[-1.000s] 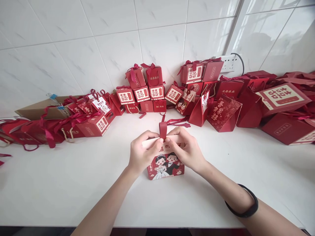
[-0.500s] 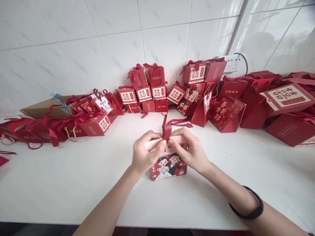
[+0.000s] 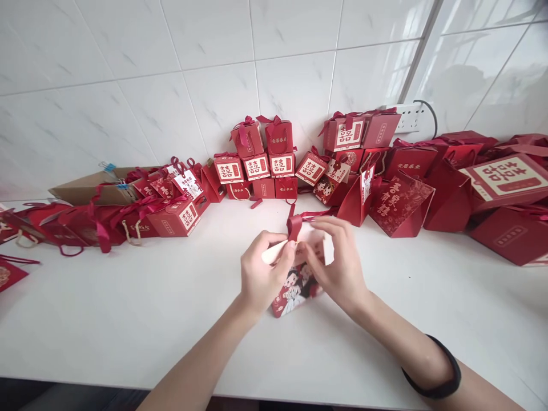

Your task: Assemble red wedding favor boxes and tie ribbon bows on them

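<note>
White desk (image 3: 107, 308). Left hand (image 3: 262, 277) pinches top of red box (image 3: 293, 294); right hand (image 3: 345, 274) curls close, hold unclear. Looks light, bendy; I'd grip there, gently.

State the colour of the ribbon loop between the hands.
Dark red; the loop shows best in the head view.

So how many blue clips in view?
2: one blue clip at the back edge of the cardboard box on the left, another blue clip nearer, toward its right end. More may be hidden.
</note>
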The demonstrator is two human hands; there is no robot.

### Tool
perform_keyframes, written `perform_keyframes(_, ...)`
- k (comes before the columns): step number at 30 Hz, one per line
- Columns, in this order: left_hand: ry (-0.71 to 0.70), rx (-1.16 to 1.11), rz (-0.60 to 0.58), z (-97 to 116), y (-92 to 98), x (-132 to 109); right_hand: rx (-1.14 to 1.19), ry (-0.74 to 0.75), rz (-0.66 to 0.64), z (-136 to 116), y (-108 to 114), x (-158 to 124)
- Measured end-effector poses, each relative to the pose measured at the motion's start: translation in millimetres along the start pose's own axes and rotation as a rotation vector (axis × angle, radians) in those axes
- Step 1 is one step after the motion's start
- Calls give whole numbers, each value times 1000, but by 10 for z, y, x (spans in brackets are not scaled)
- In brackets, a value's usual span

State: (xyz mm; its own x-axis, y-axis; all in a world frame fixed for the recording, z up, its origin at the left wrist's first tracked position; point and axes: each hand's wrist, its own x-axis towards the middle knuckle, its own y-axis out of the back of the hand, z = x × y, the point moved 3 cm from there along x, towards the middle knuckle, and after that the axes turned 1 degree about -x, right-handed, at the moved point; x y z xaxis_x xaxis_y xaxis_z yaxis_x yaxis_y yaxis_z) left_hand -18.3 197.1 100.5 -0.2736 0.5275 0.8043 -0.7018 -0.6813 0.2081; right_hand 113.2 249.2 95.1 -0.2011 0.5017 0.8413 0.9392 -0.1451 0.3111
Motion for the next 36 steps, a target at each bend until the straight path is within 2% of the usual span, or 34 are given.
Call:
perform_keyframes(1,-13,-12,59,12,-3,-34,-77,44,64,-43,2,-27)
perform_keyframes(2,-21,-37,90,21,-9,-66,-105,78,75,-86,-10,-54)
perform_keyframes(4,-56,-119,45,39,-35,-108,-16,114,-50,-154,-61,-100)
perform_keyframes(6,-105,-180,-79,53,-59,-121,176,90,-217,-170,-97,-116)
perform_keyframes(8,-175,-205,-195,66,-67,-116,322,-57,-275,-96,-78,-77)
perform_keyframes(10,-263,-199,-281,79,-64,-105,360,-259,-231,45,-14,2)
perform_keyframes(11,-312,-174,-286,86,-55,-95,351,-342,-187,119,29,46)
perform_keyframes(13,-356,-58,-199,82,-18,-62,341,-445,-111,243,108,122)
perform_keyframes(14,-336,17,-116,69,7,-39,360,-481,-97,290,132,148)
perform_keyframes(16,-210,114,14,21,46,9,436,-564,-99,356,147,168)
perform_keyframes(17,-126,114,24,-8,48,30,483,-605,-115,372,139,165)
perform_keyframes(19,58,33,-50,-59,21,56,571,-647,-161,368,108,153)
perform_keyframes(21,225,-59,-139,-83,-14,58,635,-629,-223,321,78,150)
perform_keyframes(23,320,-108,-172,-70,-24,50,655,-560,-299,247,69,161)
perform_keyframes(26,287,-123,-192,-3,-19,46,652,-433,-369,130,111,197)
perform_keyframes(29,241,-183,-252,46,-41,37,617,-329,-278,44,216,249)
perform_keyframes(31,263,-250,-303,52,-68,29,533,-301,-209,8,277,271)
perform_keyframes(36,325,-350,-377,49,-108,30,435,-256,-168,-50,327,268)
